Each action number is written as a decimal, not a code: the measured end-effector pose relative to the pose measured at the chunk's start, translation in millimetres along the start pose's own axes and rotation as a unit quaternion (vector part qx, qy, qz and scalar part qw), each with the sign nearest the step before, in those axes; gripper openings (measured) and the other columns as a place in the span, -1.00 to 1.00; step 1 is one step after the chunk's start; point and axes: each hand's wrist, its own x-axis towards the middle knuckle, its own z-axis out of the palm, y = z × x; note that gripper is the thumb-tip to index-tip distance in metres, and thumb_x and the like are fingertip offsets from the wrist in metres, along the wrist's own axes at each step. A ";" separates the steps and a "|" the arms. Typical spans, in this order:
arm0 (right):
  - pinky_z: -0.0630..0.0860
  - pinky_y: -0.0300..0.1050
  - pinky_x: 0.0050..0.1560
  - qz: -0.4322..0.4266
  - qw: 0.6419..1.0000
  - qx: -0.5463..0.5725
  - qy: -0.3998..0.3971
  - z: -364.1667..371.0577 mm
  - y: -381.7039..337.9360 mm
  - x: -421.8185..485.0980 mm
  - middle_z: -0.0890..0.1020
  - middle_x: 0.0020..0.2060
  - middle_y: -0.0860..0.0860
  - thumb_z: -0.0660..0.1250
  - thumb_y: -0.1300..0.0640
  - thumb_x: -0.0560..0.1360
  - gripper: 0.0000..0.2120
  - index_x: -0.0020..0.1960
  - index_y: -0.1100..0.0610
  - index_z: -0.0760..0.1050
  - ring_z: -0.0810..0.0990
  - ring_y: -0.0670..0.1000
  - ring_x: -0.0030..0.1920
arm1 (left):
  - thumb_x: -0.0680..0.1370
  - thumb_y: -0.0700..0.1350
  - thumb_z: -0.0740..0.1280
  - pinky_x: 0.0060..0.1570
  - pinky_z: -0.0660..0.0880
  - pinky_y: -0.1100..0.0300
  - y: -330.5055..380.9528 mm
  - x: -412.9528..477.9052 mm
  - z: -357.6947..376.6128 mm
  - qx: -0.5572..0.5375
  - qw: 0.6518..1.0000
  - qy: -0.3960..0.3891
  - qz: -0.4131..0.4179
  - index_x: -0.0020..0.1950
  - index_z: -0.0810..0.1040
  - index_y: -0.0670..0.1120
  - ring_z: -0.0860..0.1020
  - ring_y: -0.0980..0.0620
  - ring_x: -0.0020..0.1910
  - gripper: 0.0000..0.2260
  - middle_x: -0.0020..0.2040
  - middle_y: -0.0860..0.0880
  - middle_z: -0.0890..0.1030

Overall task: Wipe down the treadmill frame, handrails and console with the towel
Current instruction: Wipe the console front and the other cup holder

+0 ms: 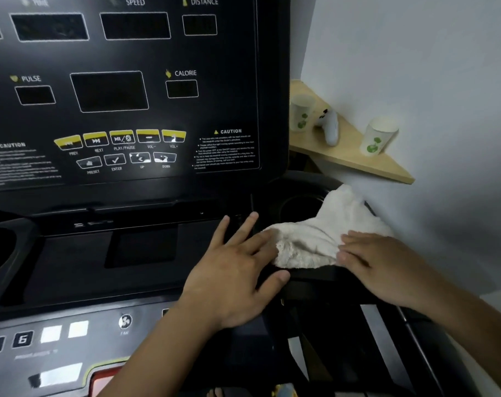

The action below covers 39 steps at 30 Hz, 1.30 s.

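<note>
- White wall [415,53] closes the right side of the scene, and a wooden corner shelf [343,159] on it carries two paper cups [300,113] with a white game controller [328,126] between them.
- A black treadmill console [229,96] fills the left and far part of the view, its displays dark.
- At the right end of the console's lower tray a white towel [309,242] lies bunched, just near of the round cup holder [298,207]. Its long axis runs from near-left to far-right, with one corner peaking toward the wall.
- The left hand [237,270] lies palm down on the tray, fingers straight and spread. Its index finger rests against the towel's left edge and it grips nothing.
- The right hand [380,262] comes in from the right, its straight fingers laid flat on the towel's near-right part, pressing rather than pinching.
- Both hands touch the cloth, but the right one covers more of it, so it looks better placed to drive the next wipe, leftward along the tray.
</note>
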 end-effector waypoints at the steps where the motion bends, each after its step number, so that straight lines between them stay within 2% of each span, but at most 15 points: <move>1: 0.25 -0.19 0.38 0.012 1.000 0.002 0.010 -1.3 -10.0 -7.9 0.43 0.41 -0.11 -0.03 -0.24 0.59 -0.52 0.25 -0.09 0.55 0.31 -0.15 0.44 | 0.57 0.33 -0.15 0.54 -0.19 -0.14 0.9 1.5 -0.4 -0.004 1.000 -0.005 0.006 0.43 0.39 0.11 -0.16 0.07 0.60 -0.40 0.58 0.17 0.19; 3: 0.42 -0.14 0.21 0.021 0.999 0.000 0.030 -1.5 -40.6 -13.8 0.61 0.20 -0.05 -0.19 -0.35 0.53 -0.34 0.06 -0.04 0.59 0.53 -0.05 0.23 | 0.56 0.35 -0.16 0.55 -0.15 -0.12 1.5 2.9 -1.5 -0.040 0.999 -0.003 0.004 0.47 0.35 0.13 -0.14 0.13 0.59 -0.39 0.55 0.19 0.26; 5: 0.46 -0.01 0.16 -0.008 0.999 0.041 0.033 6.7 -73.7 -3.0 0.65 0.05 0.02 -0.33 -0.36 0.48 -0.21 0.08 0.00 0.58 0.57 0.02 0.12 | 0.57 0.33 -0.12 0.56 -0.09 -0.06 -1.6 3.2 -2.0 -0.103 0.994 0.021 -0.009 0.50 0.31 0.17 -0.07 0.21 0.58 -0.42 0.51 0.21 0.32; 7: 0.34 0.05 0.34 -0.034 0.995 0.095 0.018 18.8 -94.3 7.2 0.60 0.19 0.07 -0.32 -0.31 0.53 -0.23 0.26 0.03 0.53 0.46 0.05 0.29 | 0.59 0.28 -0.07 0.56 -0.02 -0.03 -5.1 2.6 -0.5 -0.139 0.989 0.037 -0.011 0.51 0.30 0.21 -0.01 0.27 0.56 -0.48 0.49 0.25 0.34; 9: 0.22 0.05 0.45 -0.011 0.989 0.148 0.006 18.3 -84.8 4.8 0.47 0.38 0.05 -0.24 -0.27 0.60 -0.32 0.39 0.05 0.44 0.31 0.01 0.44 | 0.59 0.24 -0.02 0.56 0.01 -0.01 -4.7 0.8 0.3 -0.127 0.991 0.043 -0.009 0.50 0.33 0.19 0.04 0.26 0.56 -0.51 0.48 0.26 0.35; 11: 0.20 0.04 0.47 0.011 0.996 0.092 0.009 14.8 -53.4 -9.8 0.38 0.45 -0.04 -0.24 -0.27 0.59 -0.34 0.41 0.01 0.41 0.27 -0.07 0.47 | 0.58 0.21 0.03 0.54 0.06 -0.04 -2.6 -0.6 2.8 -0.071 0.996 0.047 0.005 0.46 0.41 0.13 0.11 0.17 0.57 -0.51 0.47 0.20 0.40; 13: 0.06 0.13 0.51 0.034 0.999 0.004 0.005 12.4 -26.8 -23.2 0.33 0.47 -0.15 -0.23 -0.26 0.59 -0.38 0.39 -0.07 0.42 0.24 -0.15 0.48 | 0.59 0.21 0.06 0.51 0.11 -0.15 1.1 -0.7 5.3 -0.016 0.999 0.040 0.022 0.41 0.48 0.08 0.19 0.08 0.56 -0.53 0.43 0.15 0.46; 16: -0.14 0.25 0.51 0.045 0.997 -0.060 0.005 12.9 -18.7 -24.6 0.27 0.50 -0.15 -0.24 -0.26 0.60 -0.41 0.40 -0.08 0.36 0.15 -0.18 0.51 | 0.61 0.23 0.03 0.49 0.06 -0.30 4.1 3.3 5.1 0.010 0.999 0.021 0.034 0.40 0.49 0.07 0.19 0.03 0.56 -0.51 0.42 0.13 0.49; 19: -0.16 0.28 0.51 0.062 0.995 -0.082 0.013 15.9 -18.1 -10.7 0.04 0.58 -0.03 -0.40 -0.33 0.52 -0.23 0.56 0.05 0.05 -0.09 -0.08 0.57 | 0.62 0.24 -0.02 0.50 -0.02 -0.32 4.6 2.4 5.3 0.010 0.999 0.013 0.032 0.45 0.44 0.06 0.14 0.03 0.58 -0.49 0.45 0.12 0.44; 21: -0.19 0.27 0.51 0.081 0.995 -0.064 0.003 12.5 -11.3 13.6 -0.12 0.58 -0.01 -0.38 -0.35 0.50 -0.21 0.58 0.09 -0.14 -0.21 -0.06 0.56 | 0.63 0.24 -0.01 0.50 0.02 -0.29 4.8 -0.4 6.0 0.020 0.999 0.017 0.024 0.47 0.42 0.05 0.13 0.03 0.58 -0.48 0.47 0.12 0.42; 24: -0.19 0.30 0.49 0.078 0.994 -0.081 -0.012 5.3 -5.1 61.7 -0.24 0.57 0.01 -0.24 -0.30 0.58 -0.28 0.58 0.11 -0.21 -0.25 0.00 0.56 | 0.62 0.22 0.02 0.49 0.14 -0.26 5.0 -1.0 6.8 0.026 0.999 0.029 0.019 0.45 0.45 0.05 0.21 0.02 0.56 -0.50 0.46 0.11 0.44; 27: -0.19 0.35 0.47 0.062 0.989 -0.130 0.016 13.5 -13.8 95.4 -0.32 0.54 0.09 -0.10 -0.20 0.63 -0.30 0.57 0.17 -0.25 -0.29 0.14 0.55 | 0.61 0.21 0.06 0.48 0.17 -0.25 6.7 0.8 7.2 0.022 0.999 0.037 0.008 0.40 0.50 0.06 0.25 0.02 0.54 -0.53 0.45 0.09 0.46; 30: -0.22 0.35 0.47 0.027 0.991 -0.124 0.041 18.2 -32.4 106.9 -0.27 0.55 0.13 -0.06 -0.15 0.64 -0.33 0.58 0.18 -0.22 -0.32 0.20 0.54 | 0.60 0.18 0.08 0.49 0.16 -0.18 8.3 2.8 7.5 0.003 0.998 0.057 -0.017 0.39 0.51 0.02 0.26 0.07 0.53 -0.53 0.43 0.06 0.48; 35: -0.15 0.21 0.52 -0.125 0.991 0.017 0.040 26.6 -70.4 113.1 -0.10 0.58 0.11 0.05 0.07 0.63 -0.51 0.53 0.19 0.13 -0.28 0.11 0.55 | 0.56 0.06 0.15 0.46 0.27 -0.05 9.3 0.1 8.1 -0.019 0.992 0.119 -0.032 0.34 0.54 -0.04 0.40 0.02 0.45 -0.58 0.34 0.03 0.57; 39: -0.02 -0.06 0.54 -0.151 0.979 0.125 0.053 21.6 -69.7 102.6 0.24 0.51 0.08 0.13 0.19 0.59 -0.61 0.40 0.23 0.33 -0.01 -0.02 0.56 | 0.57 0.12 0.05 0.51 0.08 0.14 9.4 0.5 7.1 -0.023 0.994 0.087 -0.060 0.50 0.39 -0.01 0.22 0.08 0.54 -0.47 0.49 0.04 0.41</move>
